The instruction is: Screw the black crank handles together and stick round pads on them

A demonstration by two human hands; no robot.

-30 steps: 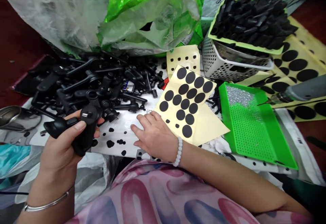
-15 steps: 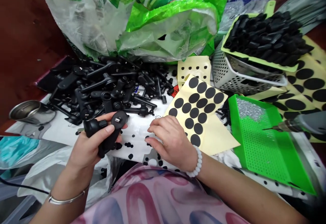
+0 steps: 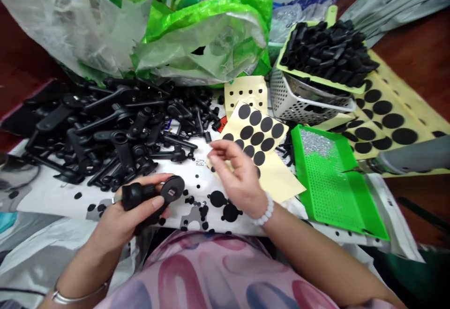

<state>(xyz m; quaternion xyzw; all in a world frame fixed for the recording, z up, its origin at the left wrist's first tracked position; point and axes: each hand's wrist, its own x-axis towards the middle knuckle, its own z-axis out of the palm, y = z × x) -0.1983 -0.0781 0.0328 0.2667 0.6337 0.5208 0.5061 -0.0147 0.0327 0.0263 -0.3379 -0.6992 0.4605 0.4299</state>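
The black clamp part (image 3: 151,195) sits in my left hand (image 3: 126,217), low and left of the frame's middle, just above the white sheet (image 3: 52,196) strewn with loose black dots (image 3: 218,199). My fingers are wrapped under its body and my thumb (image 3: 154,202) presses along its top, so the grip is closed around it. Its long axis runs nearly level across the frame, rising a little to the right: the knob end points left, and the round disc end (image 3: 172,188) points right with its flat face turned up toward me. My right hand (image 3: 242,177) hovers at the middle of the frame, over the near edge of the yellow sheet (image 3: 281,184) of black round pads (image 3: 262,131). Its fingers (image 3: 216,146) are loosely bent and point left, with only a narrow gap to the thumb; I cannot tell whether anything small is pinched there. The pile of black parts (image 3: 112,121) lies at centre left, and the green tray (image 3: 337,192) lies right of my right hand.
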